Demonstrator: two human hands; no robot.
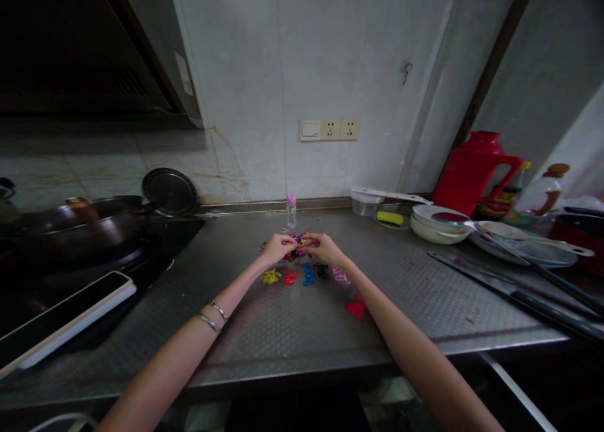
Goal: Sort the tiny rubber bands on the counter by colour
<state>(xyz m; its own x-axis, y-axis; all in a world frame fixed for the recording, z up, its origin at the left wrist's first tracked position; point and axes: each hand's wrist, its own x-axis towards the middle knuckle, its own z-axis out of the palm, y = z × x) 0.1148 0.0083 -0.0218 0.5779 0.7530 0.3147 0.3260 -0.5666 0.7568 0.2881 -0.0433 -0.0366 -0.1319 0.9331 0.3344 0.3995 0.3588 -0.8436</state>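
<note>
My left hand (277,248) and my right hand (323,247) meet over a mixed pile of small coloured bands (297,238), which look like little elastic hair ties. Both hands have thumb and fingers drawn together at the pile; what is between the fingertips is too small to make out. Nearer me lie separate heaps in a row: yellow bands (270,276), red bands (289,277), blue bands (308,274), black bands (322,270) and pink bands (340,275). Behind the pile stands a small clear bottle with a pink cap (291,212).
A red heart-shaped piece (355,309) lies beside my right forearm. To the left are a phone-like device (70,319) and a wok (89,227) on the stove. At right stand bowls (438,224), a yellow sponge (389,218), a red thermos jug (472,171) and long dark utensils (509,290).
</note>
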